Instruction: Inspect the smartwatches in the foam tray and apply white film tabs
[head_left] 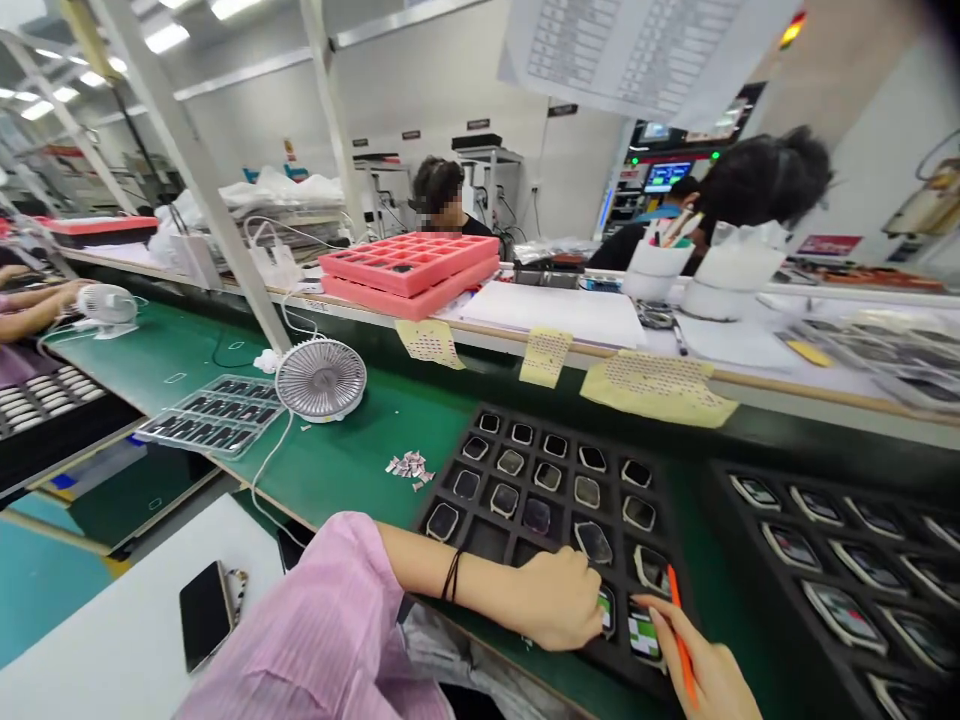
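Pink sleeve [315, 620] covers the left arm. Left hand [559, 600] curls down on a lit watch screen [606, 612], but a firm grip can't be told. It sits in a black tray [469, 500] of square holes holding screens. Right hand [697, 660] grips an orange pen [681, 640].
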